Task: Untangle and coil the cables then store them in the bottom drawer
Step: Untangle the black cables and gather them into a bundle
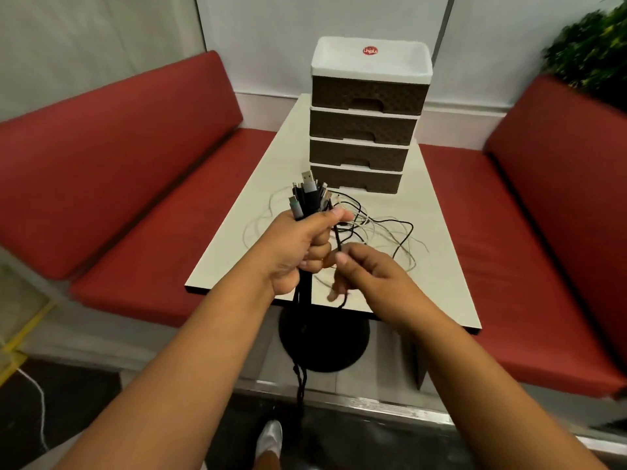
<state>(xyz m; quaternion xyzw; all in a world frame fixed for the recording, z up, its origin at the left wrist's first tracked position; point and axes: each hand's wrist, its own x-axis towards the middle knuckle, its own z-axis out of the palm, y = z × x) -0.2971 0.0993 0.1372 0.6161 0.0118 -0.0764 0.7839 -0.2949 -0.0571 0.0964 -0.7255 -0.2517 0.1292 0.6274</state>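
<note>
My left hand (302,247) grips a bundle of cables (307,195) upright above the near part of the table, their plugs sticking up out of my fist. Black strands of the bundle hang down past the table edge toward the floor. My right hand (364,274) pinches a black cable (338,237) just right of the left fist. More thin white and black cables (383,228) lie tangled on the white table (437,266). A drawer unit with several brown drawers stands at the table's far end; its bottom drawer (356,178) is closed.
Red padded benches (112,157) flank the table on both sides. The table's black round base (324,337) stands below the edge. A green plant (590,49) is at the upper right. My foot in a white shoe (269,439) is on the floor.
</note>
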